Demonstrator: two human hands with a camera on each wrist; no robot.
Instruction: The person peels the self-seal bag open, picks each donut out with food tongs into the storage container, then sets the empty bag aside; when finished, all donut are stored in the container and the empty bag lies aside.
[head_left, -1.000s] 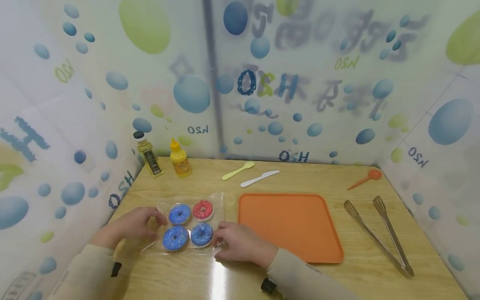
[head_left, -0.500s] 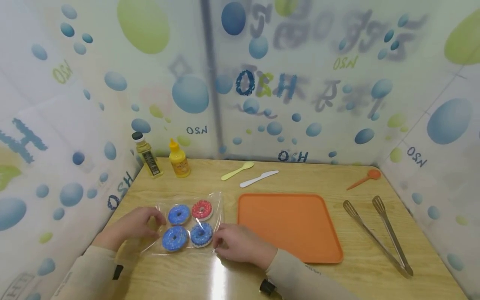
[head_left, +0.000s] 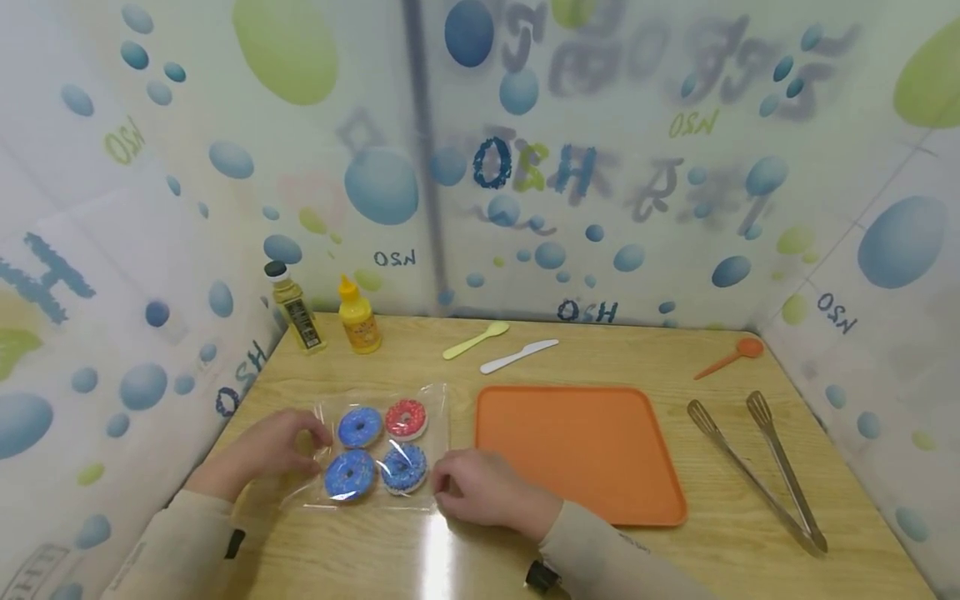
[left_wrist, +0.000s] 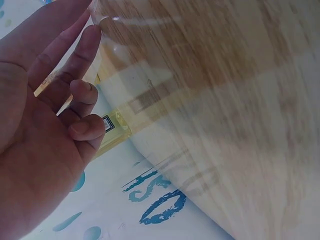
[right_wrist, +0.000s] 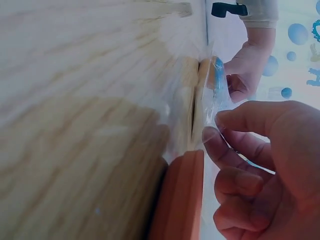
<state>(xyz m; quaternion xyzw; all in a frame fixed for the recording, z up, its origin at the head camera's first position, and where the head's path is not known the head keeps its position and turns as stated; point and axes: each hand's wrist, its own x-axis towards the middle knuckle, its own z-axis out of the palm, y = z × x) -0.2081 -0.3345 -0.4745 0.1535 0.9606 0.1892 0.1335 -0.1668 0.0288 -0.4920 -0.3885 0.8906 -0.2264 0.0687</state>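
Note:
A clear plastic bag (head_left: 388, 498) lies on the wooden table (head_left: 360, 554), with a red toy donut (head_left: 406, 419) and several blue toy donuts (head_left: 349, 474) inside. My left hand (head_left: 273, 446) is at the bag's left edge in the head view, its fingers bent loosely. A gap shows between index finger and thumb. At the lower right corner my right hand (head_left: 487, 487) pinches the bag. In the right wrist view thumb and index finger (right_wrist: 215, 142) of that hand nearly meet at the clear film, and the other fingers are curled in.
An orange tray (head_left: 573, 454) lies right of the bag. Metal tongs (head_left: 780, 479) and an orange spoon (head_left: 738, 354) are farther right. Behind are a yellow-green spoon (head_left: 476, 340), a white knife (head_left: 519, 356), a yellow squeeze bottle (head_left: 360, 321) and a black-capped bottle (head_left: 298, 312).
My right hand has shifted slightly to the right along the bag's edge. The left hand stays at its place, and the donuts have barely moved.

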